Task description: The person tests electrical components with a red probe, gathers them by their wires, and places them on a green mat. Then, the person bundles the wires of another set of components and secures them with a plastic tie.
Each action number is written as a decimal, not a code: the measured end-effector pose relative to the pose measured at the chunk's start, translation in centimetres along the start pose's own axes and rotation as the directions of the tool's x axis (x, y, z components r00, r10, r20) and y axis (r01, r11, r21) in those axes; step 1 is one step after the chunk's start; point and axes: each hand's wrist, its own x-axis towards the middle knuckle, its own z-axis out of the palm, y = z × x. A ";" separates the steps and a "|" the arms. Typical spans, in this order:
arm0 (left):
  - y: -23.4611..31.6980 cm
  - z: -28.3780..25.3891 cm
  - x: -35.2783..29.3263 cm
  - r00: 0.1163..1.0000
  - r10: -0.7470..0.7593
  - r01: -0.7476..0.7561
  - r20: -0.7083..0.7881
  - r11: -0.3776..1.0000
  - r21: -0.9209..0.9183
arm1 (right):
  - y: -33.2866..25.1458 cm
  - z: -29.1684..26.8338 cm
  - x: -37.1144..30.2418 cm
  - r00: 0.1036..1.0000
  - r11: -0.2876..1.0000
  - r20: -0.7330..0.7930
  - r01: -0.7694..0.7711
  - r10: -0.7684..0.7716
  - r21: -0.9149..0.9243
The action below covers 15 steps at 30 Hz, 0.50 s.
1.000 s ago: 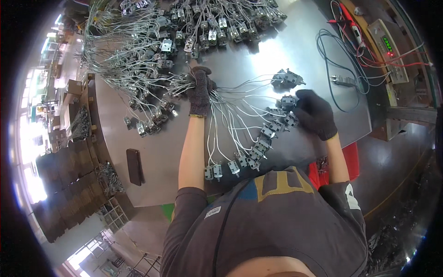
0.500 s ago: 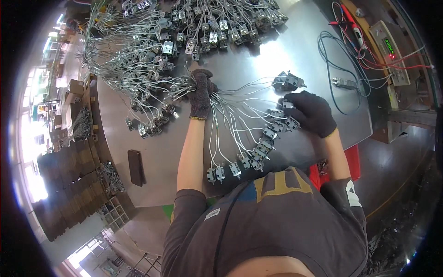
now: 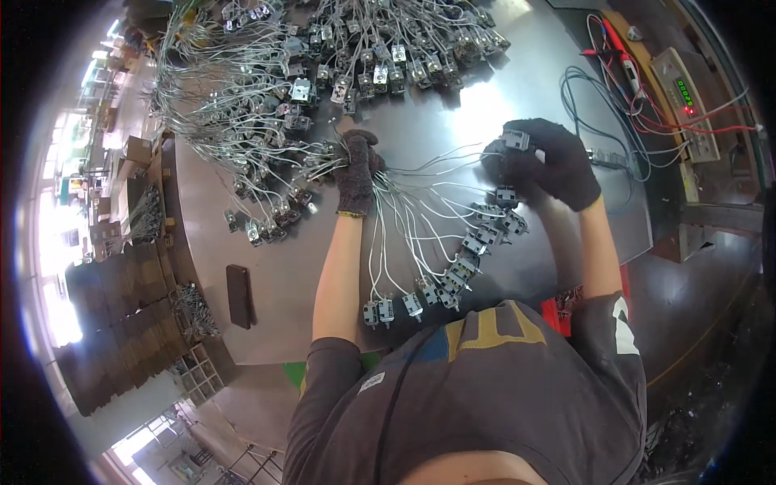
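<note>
My left hand (image 3: 356,171), in a dark knitted glove, is closed around a bundle of thin white wires (image 3: 394,187). On its right the wires fan out to a curved row of small grey block-shaped parts (image 3: 459,273), each with a short stub. My right hand (image 3: 558,166), gloved as well, pinches one such grey block (image 3: 516,141) between thumb and fingers, lifted at the right end of the fan. Another block (image 3: 506,196) rests on the table just below it. Left of my left hand, the bundle's other ends carry metal-and-dark parts (image 3: 279,212).
Large heaps of wired parts (image 3: 372,61) cover the far side of the metal table (image 3: 283,331). A dark flat rectangular object (image 3: 239,296) lies at the left. At the far right are a meter with a lit display (image 3: 685,101), a red probe (image 3: 621,52), a looped cable (image 3: 570,89) and a red bin (image 3: 558,315).
My right hand has moved up and away from the row and now has a grey block raised in its fingers. My left hand stays on the wire bundle.
</note>
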 end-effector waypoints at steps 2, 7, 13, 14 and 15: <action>0.2 0.3 -0.1 0.999 0.000 0.000 0.035 1.000 0.020 | 1.8 -0.6 1.3 0.980 0.955 0.143 -0.170 0.138 0.245; -0.2 0.3 0.0 1.000 0.013 -0.014 0.022 0.999 0.030 | 5.6 0.4 2.0 0.998 0.973 -0.042 0.062 -0.054 0.222; -0.2 0.0 0.1 0.999 0.019 -0.020 0.028 1.000 0.009 | 3.1 -0.5 4.5 0.983 0.979 -0.030 0.180 -0.184 -0.095; -0.2 0.0 0.0 0.999 0.017 -0.017 0.029 1.000 0.009 | 3.5 -0.5 4.7 0.998 0.995 0.024 0.051 -0.049 -0.083; -0.2 0.1 -0.2 1.000 0.015 -0.016 0.018 1.000 0.026 | 4.4 -0.4 4.6 0.999 0.985 0.048 0.002 0.007 -0.174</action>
